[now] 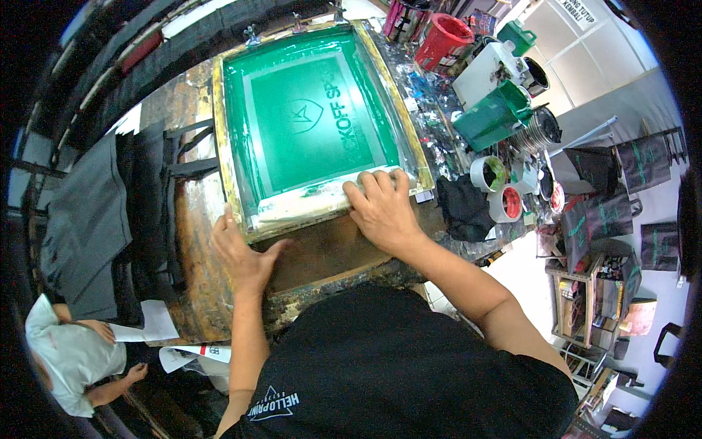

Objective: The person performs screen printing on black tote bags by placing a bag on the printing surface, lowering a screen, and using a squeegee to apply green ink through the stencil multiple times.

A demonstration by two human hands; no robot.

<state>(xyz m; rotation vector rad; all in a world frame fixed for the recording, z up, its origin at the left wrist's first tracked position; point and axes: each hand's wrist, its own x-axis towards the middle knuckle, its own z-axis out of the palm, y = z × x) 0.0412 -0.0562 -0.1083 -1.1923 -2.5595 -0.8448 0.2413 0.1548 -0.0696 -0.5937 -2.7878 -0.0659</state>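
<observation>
Head cam, lower left: a co-worker in a pale shirt (77, 358) is right up by that side of the bench (197, 249), so not much elbow room over there. Black fabric pieces (88, 227) cover the bench's left end, with black straps (194, 169) reaching almost to the printing screen (292, 146). Between that pile and my arm there's a strip of scuffed brown wood to move over, and a brown board (314, 260) shows between the screen's near edge and my black shirt (409, 358).

My left hand (245, 252) is at the screen's near left corner, spread, thumb well away from the fingers. Screen itself sits mid-bench: grubby yellowish frame, mesh all green with a shield outline and big lettering, ink smeared around the margins, pale strip across the near end. My right hand (384, 208) is on that strip toward its right end, fingers bent; thumb's hidden, so can't tell if it's pinching.

Further right, a crumpled black cloth (464, 208), then two round white tubs (496, 205), one green inside, one red. Beyond them: a red bucket (439, 55) with red-coated insides, a smudged white container (479, 80) and a green container (486, 123), contents not readable from here, plus a ribbed metal can (537, 132).
</observation>
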